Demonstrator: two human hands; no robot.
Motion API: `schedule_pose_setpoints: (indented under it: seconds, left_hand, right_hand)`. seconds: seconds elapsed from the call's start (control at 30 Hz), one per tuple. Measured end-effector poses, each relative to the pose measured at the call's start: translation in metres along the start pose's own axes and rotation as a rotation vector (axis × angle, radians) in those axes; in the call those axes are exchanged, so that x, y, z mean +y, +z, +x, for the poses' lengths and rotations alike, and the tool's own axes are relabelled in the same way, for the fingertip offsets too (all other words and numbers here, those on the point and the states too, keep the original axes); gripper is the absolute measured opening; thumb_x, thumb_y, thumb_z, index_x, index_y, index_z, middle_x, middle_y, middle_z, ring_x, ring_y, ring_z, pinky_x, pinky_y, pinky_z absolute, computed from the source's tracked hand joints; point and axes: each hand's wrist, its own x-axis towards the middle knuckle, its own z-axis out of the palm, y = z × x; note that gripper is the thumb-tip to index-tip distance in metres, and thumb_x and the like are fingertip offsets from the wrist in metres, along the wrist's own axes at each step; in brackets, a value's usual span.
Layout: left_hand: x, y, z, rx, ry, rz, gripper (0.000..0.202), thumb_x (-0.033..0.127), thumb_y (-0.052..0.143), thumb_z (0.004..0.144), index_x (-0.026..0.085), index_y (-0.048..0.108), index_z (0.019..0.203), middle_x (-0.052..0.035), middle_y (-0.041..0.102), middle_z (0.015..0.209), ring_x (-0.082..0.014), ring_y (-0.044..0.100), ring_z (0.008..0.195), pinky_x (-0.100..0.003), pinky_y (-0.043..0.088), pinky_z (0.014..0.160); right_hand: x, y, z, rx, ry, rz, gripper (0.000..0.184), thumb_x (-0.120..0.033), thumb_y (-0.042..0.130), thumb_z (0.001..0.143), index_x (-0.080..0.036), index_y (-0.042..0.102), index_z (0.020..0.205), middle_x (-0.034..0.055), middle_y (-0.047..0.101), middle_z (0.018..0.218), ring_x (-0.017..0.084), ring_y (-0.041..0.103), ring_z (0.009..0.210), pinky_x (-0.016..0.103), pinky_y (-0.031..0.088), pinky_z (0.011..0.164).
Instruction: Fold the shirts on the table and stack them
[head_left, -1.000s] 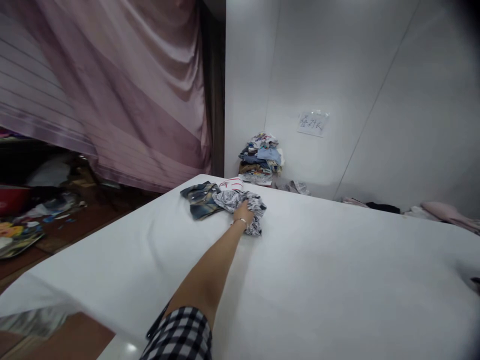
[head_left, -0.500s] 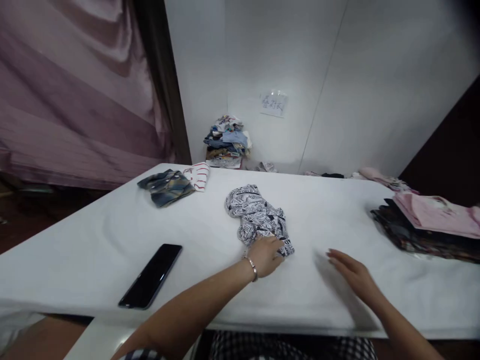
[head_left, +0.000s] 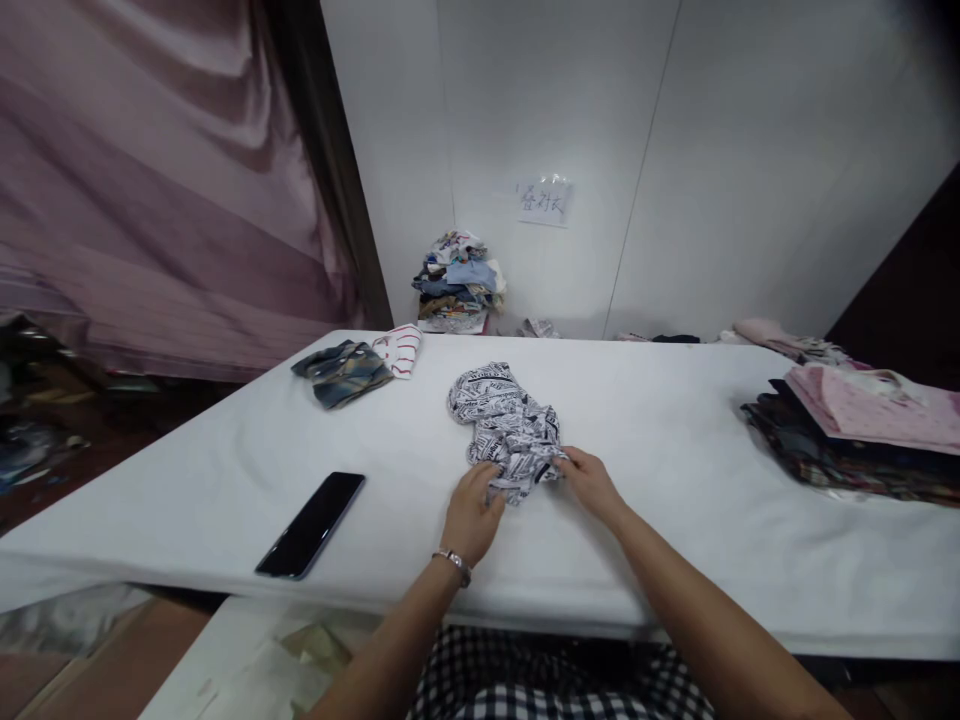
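A crumpled black-and-white garment with newspaper-style print (head_left: 506,415) lies on the white-covered table in front of me. My left hand (head_left: 472,515) rests at its lower left edge, thumb and fingers apart and touching the fabric; a bracelet circles that wrist. On the other side, my right hand (head_left: 591,482) pinches the garment's lower right edge between thumb and fingers. The garment's sleeves and collar cannot be told apart in the bunched cloth.
A black phone (head_left: 311,525) lies at the left. Behind it are a plaid cloth (head_left: 343,374) and a red-striped white cloth (head_left: 400,350). Folded clothes (head_left: 862,435) are stacked at the right. A clothes pile (head_left: 459,285) stands by the wall beyond the table (head_left: 660,400).
My right hand has moved left onto the garment's edge and closed on it. My left hand has shifted left and nearer me, off the garment's top. The view has shifted slightly.
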Motion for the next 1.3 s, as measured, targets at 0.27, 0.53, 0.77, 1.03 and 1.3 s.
schedule_pose_setpoints:
  seconds: [0.27,0.53,0.77,1.03,1.3]
  left_hand:
    - [0.003,0.012,0.001,-0.067,0.009,-0.015,0.033,0.030,0.056,0.080,0.022,0.058,0.113,-0.0066,0.057,0.126,-0.0208,0.050,0.120,-0.040,0.043,0.101]
    - [0.036,0.017,0.054,-0.061,0.190,0.194,0.035,0.030,0.044,0.088,0.020,0.056,0.119,-0.0068,0.050,0.135,-0.0201,0.045,0.125,-0.036,0.037,0.105]
    - [0.056,0.041,0.108,-0.478,0.164,0.499,0.037,0.018,0.056,0.077,0.024,0.063,0.112,-0.0088,0.059,0.125,-0.0251,0.061,0.105,-0.035,0.047,0.086]
    - [0.137,0.025,0.209,-0.240,0.172,0.368,0.038,0.018,0.035,0.086,0.016,0.063,0.112,-0.0107,0.063,0.119,-0.0206,0.056,0.110,-0.030,0.043,0.091]
    - [0.209,0.054,0.213,-0.491,0.567,0.013,0.064,0.020,0.054,0.077,0.023,0.038,0.139,-0.0059,0.023,0.153,-0.0170,0.055,0.112,-0.026,0.039,0.099]
  right_hand:
    - [-0.004,-0.059,-0.038,0.154,0.265,0.678,0.042,-0.036,0.074,0.069,-0.024,0.065,0.109,0.0037,0.070,0.102,0.021,0.064,0.089,0.031,0.050,0.075]
    - [-0.017,-0.101,-0.084,0.202,0.356,0.750,0.040,-0.028,0.079,0.063,-0.024,0.069,0.102,0.0051,0.072,0.099,0.020,0.067,0.084,0.031,0.052,0.074]
    - [-0.024,-0.111,-0.102,0.056,0.334,0.680,0.049,-0.028,0.080,0.060,-0.026,0.067,0.108,0.0053,0.072,0.101,0.023,0.067,0.087,0.035,0.051,0.079]
    - [-0.019,-0.125,-0.082,0.211,0.261,0.625,0.050,-0.028,0.079,0.063,-0.026,0.064,0.112,0.0040,0.069,0.107,0.018,0.065,0.090,0.029,0.050,0.079]
    - [0.014,-0.125,-0.073,0.437,0.242,0.410,0.068,-0.038,0.080,0.061,-0.020,0.057,0.122,0.0046,0.071,0.096,0.019,0.064,0.087,0.032,0.049,0.081]
